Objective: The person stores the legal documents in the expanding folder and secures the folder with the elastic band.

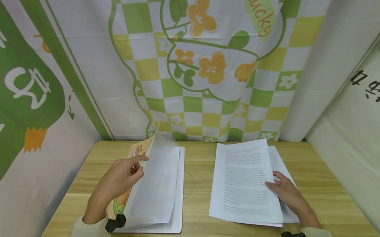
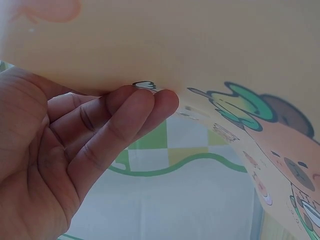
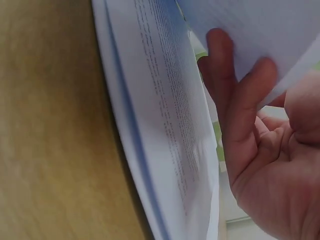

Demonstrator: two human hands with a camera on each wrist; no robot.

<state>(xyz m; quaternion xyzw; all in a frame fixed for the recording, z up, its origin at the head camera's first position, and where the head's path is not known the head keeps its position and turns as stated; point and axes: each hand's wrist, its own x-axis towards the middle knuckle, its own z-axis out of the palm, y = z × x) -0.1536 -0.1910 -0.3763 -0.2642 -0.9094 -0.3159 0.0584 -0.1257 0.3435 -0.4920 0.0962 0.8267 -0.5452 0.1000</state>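
A folder with an orange cartoon cover (image 1: pixel 143 143) and clear plastic sleeves (image 1: pixel 158 189) lies on the left, its cover raised at a slant. My left hand (image 1: pixel 120 178) holds the raised cover near its edge, index finger reaching over. Seen from the left wrist, several curled fingers (image 2: pixel 117 120) meet the cover's printed face; the thumb is hidden there. On the right, my right hand (image 1: pixel 288 193) pinches the right edge of a printed sheet (image 1: pixel 245 179), thumb on top and fingers beneath. More paper (image 1: pixel 274 155) lies under that sheet. In the right wrist view the sheet's edge is lifted over other printed pages (image 3: pixel 165 110).
Both stacks sit on a wooden table (image 1: pixel 199 215). A thin elastic cord (image 1: pixel 193 183) loops out from the folder's right side. Behind the table hangs a checked, flowered curtain (image 1: pixel 211 110), with printed cloth (image 1: pixel 16 103) along the left side.
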